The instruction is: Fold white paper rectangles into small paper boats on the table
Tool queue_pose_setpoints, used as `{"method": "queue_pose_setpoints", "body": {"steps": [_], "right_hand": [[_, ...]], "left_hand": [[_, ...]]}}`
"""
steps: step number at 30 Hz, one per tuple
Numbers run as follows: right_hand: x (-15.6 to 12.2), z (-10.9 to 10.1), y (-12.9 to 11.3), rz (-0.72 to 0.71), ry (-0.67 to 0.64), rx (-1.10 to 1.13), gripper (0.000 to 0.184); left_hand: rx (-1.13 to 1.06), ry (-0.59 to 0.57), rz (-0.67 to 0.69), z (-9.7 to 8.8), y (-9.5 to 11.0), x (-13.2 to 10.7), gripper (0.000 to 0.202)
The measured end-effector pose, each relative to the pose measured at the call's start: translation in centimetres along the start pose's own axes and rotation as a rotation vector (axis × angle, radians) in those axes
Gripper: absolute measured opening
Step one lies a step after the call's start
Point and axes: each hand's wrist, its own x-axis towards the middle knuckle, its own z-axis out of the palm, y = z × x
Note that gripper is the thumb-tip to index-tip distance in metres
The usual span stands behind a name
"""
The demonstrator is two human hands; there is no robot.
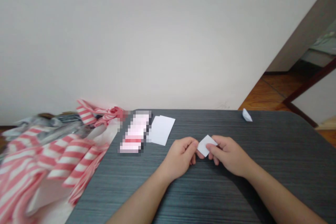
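Background consisted of an off-white wall (147, 42), with a wooden floor (273, 92) visible at the upper right. Work surface was a dark grey wood-grain table (275, 147) with rounded corners.

Hand state: the left hand (180, 157) was closed, with its fingers curled inward and their tips at the left side of a folded white paper piece (207, 146). The right hand (228, 155) was likewise nearly closed and pinched the paper's right side between thumb and fingers. Both hands therefore held the paper piece, which sat between them, just above the table and near its front edge.

Left of the hands lay a white paper sheet (161, 130), flat on the table. Immediately beside it was a pixelated object (135, 132) (its type could not be determined, owing to the obscured image area). A small folded white paper form (247, 115) stood near the far table edge, well apart from the hands. Pink-and-white striped fabric (52, 161) was heaped beyond the table's left edge.
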Motion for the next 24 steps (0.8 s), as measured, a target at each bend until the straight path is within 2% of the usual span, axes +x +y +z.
{"method": "queue_pose_setpoints", "body": {"steps": [5,14,20,24], "right_hand": [[0.08,-0.14,0.75,0.001,0.015,0.038,0.027],[0.1,0.1,0.57,-0.004,-0.018,0.066,0.025],[0.08,0.16,0.64,0.007,-0.029,0.072,0.023],[0.07,-0.06,0.69,0.005,-0.013,0.068,0.024]], "left_hand": [[-0.19,0.014,-0.007,0.09,-0.61,0.22,0.036],[-0.003,-0.006,-0.019,0.18,-0.1,-0.14,0.028],[0.048,0.002,0.003,0.09,0.06,-0.21,0.032],[0.003,0.002,-0.008,0.18,-0.12,-0.1,0.031]]}}
